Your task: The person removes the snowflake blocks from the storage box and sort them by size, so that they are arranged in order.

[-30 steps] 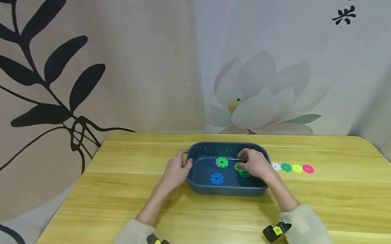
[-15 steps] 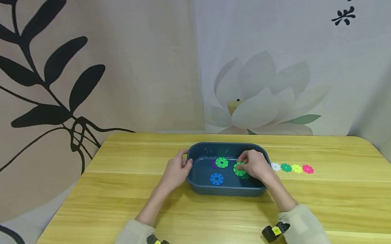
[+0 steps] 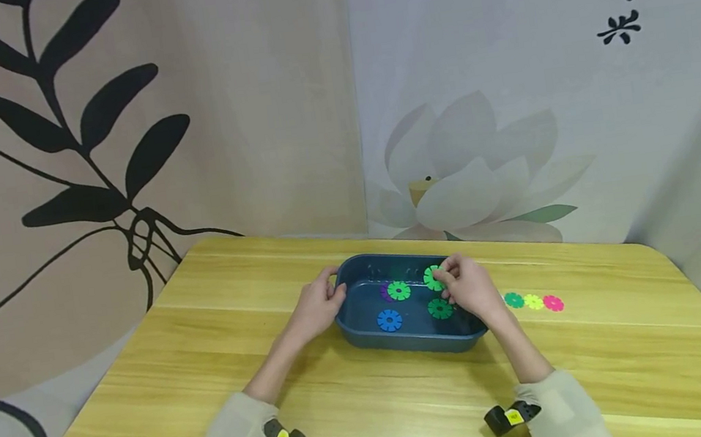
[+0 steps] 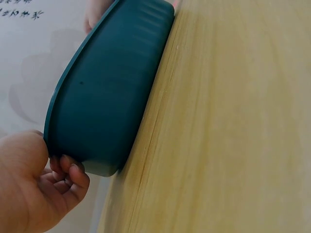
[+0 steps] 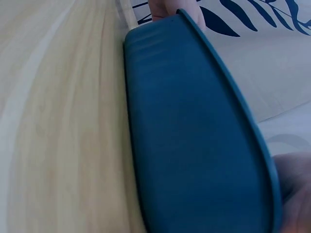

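A dark blue plastic basin (image 3: 400,345) stands on the wooden table. My left hand (image 3: 317,304) grips its left end, thumb at the rim and fingers curled below it, as the left wrist view shows. Over the basin's right part, my right hand (image 3: 471,287) pinches a bright green notched disc (image 3: 433,278) between thumb and fingers. Inside lie a darker green disc (image 3: 440,308), a blue disc (image 3: 390,320), and another bright green disc (image 3: 398,290) partly covering a purple one (image 3: 386,290). In the right wrist view the right hand is mostly cut off behind the basin wall.
Right of the basin, a row of discs lies on the table (image 3: 631,329): dark green (image 3: 514,300), yellow (image 3: 534,302) and pink (image 3: 553,303). The right hand hides most of the row's white disc. A printed curtain (image 3: 283,109) hangs behind the table's far edge.
My right hand has lifted the bright green disc off the darker green one and moved it up and to the right. The left hand has stayed at the basin's end.
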Demonstrator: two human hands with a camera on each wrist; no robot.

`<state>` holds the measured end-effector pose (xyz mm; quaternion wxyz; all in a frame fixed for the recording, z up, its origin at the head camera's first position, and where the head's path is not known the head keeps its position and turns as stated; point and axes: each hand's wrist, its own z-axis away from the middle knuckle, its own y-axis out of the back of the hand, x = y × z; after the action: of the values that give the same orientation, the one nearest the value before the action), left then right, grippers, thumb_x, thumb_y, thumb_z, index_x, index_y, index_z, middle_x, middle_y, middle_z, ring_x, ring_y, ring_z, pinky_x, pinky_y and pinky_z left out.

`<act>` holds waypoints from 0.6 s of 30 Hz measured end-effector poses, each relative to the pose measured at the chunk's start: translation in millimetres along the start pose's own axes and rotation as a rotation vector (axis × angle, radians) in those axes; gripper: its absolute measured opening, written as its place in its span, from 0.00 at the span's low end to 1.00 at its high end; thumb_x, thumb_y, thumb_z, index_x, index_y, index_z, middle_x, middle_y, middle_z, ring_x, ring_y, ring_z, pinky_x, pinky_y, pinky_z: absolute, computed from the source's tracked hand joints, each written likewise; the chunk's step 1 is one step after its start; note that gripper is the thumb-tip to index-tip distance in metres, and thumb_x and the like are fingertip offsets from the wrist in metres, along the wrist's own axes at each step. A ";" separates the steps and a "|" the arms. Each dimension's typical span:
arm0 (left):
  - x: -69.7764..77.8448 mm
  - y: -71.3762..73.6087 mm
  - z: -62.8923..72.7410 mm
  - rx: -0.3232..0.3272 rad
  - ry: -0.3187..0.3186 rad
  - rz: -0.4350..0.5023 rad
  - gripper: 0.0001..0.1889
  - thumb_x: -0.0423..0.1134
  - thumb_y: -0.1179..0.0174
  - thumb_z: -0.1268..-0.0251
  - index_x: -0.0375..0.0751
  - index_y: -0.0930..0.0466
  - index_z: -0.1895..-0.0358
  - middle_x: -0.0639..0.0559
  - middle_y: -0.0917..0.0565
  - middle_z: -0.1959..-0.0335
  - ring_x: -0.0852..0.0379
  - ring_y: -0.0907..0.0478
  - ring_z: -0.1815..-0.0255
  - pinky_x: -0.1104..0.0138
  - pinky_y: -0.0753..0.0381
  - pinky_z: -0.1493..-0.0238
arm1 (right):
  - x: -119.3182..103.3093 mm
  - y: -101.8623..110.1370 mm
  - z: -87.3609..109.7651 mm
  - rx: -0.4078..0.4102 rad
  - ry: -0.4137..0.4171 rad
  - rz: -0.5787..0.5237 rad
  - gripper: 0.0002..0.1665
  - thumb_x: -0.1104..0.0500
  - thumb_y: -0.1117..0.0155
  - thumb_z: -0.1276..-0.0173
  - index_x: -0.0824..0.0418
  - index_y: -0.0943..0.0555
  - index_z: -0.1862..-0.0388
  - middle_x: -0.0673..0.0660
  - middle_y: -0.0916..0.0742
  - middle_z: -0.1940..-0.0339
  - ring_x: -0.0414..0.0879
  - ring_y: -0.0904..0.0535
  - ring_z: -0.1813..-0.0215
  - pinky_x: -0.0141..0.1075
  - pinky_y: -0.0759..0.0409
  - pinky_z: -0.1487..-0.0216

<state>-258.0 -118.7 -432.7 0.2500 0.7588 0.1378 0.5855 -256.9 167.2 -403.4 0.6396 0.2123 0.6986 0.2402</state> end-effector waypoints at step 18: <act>2.2 0.2 1.0 0.002 0.000 -0.004 0.23 0.32 0.47 0.23 0.26 0.34 0.30 0.56 0.37 0.85 0.61 0.41 0.87 0.71 0.39 0.82 | 25.4 56.8 14.0 0.166 0.055 -0.075 0.17 0.64 0.42 0.23 0.76 0.29 0.45 0.71 0.16 0.59 0.47 0.15 0.70 0.37 0.15 0.66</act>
<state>-256.5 -118.0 -430.9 0.2504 0.7587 0.1399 0.5849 -246.0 228.6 -389.9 0.6089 0.2313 0.7410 0.1632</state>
